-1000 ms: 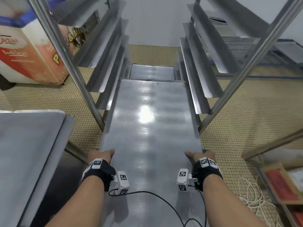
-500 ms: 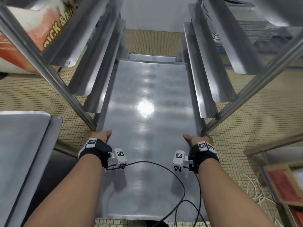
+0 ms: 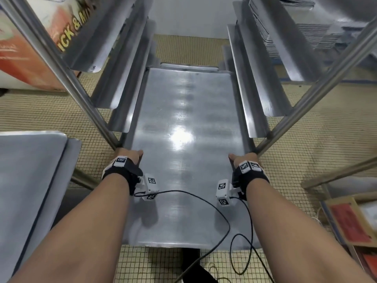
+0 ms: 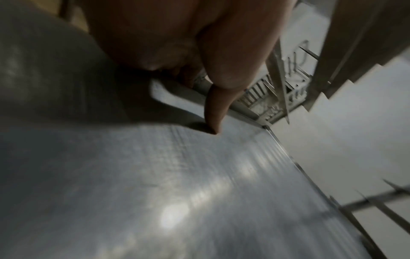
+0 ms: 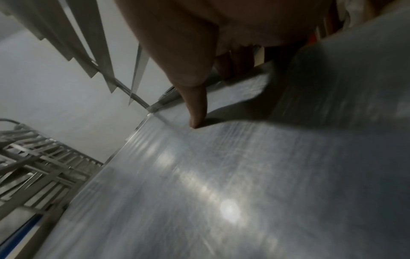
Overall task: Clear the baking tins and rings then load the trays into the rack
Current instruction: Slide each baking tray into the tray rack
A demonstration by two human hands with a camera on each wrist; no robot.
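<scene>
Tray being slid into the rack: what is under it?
Beyond the tray's far edge, another tray shows on a lower level. The rest below is covered; only tiled floor shows at its near edge.

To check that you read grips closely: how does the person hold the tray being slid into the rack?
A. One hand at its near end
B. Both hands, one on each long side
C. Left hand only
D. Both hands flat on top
B: the left hand and right hand grip opposite long edges of the tray, thumbs on top.

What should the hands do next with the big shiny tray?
Probably push the tray a bit further into the rack. The left hand and right hand grip its side edges, and its near part hangs outside the posts.
</scene>
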